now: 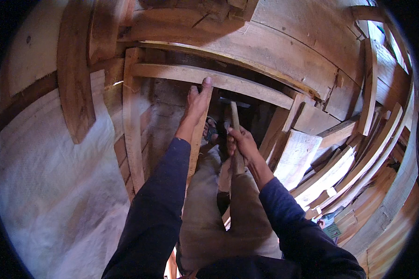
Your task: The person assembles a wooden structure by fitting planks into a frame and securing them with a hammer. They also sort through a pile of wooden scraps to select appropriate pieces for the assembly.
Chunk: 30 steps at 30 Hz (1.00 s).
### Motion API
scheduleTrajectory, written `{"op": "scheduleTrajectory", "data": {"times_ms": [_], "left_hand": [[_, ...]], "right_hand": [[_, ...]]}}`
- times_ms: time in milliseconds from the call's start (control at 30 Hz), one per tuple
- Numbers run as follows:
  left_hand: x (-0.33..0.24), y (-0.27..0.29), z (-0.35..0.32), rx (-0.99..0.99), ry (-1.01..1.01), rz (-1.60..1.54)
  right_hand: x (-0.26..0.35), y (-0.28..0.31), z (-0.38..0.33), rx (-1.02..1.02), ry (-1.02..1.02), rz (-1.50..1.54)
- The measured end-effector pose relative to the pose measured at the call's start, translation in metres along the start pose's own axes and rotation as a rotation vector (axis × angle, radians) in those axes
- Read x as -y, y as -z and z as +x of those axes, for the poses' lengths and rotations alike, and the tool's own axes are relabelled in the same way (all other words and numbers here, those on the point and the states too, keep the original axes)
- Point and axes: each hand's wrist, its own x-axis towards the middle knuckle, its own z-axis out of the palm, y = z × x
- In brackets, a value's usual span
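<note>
Holding a hammer (234, 122) in our right hand (241, 143), we stand inside a wooden frame and look down past our own legs at the work. Our fingers are wrapped tight round the wooden handle, low on the shaft, so the dark head (234, 101) points up and away from us, just under the pale cross rail (209, 80). Our left hand (196, 100) lies flat and stretched against an upright strip of wood (198, 139), thumb tip touching the lower edge of that rail, fingers together rather than clamped; it presses and steadies, it does not grip

We judge that we are at the fixing step: the strip is being held in place against the rail while the hammer is readied to strike. Whether a nail is already set there we cannot tell, since nothing that small shows. The next move, as we read it, calls for a short, controlled swing in a tight space, with the left thumb kept clear of the point of impact, because the head sits just beside that hand

To our right, well apart from both hands, loose planks (340, 167) lean in a stack; to our left, white sheeting (51, 186) covers the wall behind the frame's side post (131, 121)
</note>
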Motion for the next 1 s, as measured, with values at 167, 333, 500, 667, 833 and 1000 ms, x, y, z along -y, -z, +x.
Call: {"op": "scheduleTrajectory", "data": {"times_ms": [167, 333, 500, 667, 833, 1000], "left_hand": [[-0.007, 0.010, -0.004, 0.006, -0.049, 0.067], [0.004, 0.008, -0.005, 0.012, -0.188, 0.068], [-0.008, 0.003, -0.020, -0.008, -0.310, 0.203], [-0.013, 0.009, -0.019, 0.047, -0.260, 0.303], [0.026, 0.010, -0.021, 0.081, -0.340, -0.100], [0.156, 0.047, -0.032, 0.194, 0.275, -0.205]], "right_hand": [[0.013, -0.015, 0.020, 0.112, -0.105, 0.262], [0.004, -0.009, 0.025, 0.239, -0.138, 0.389], [-0.001, -0.004, 0.011, 0.178, -0.140, 0.327], [-0.004, 0.006, -0.009, 0.139, -0.149, 0.251], [-0.007, 0.022, -0.026, 0.045, -0.125, 0.146], [0.007, 0.002, -0.078, -0.005, 0.390, -0.758]]}}
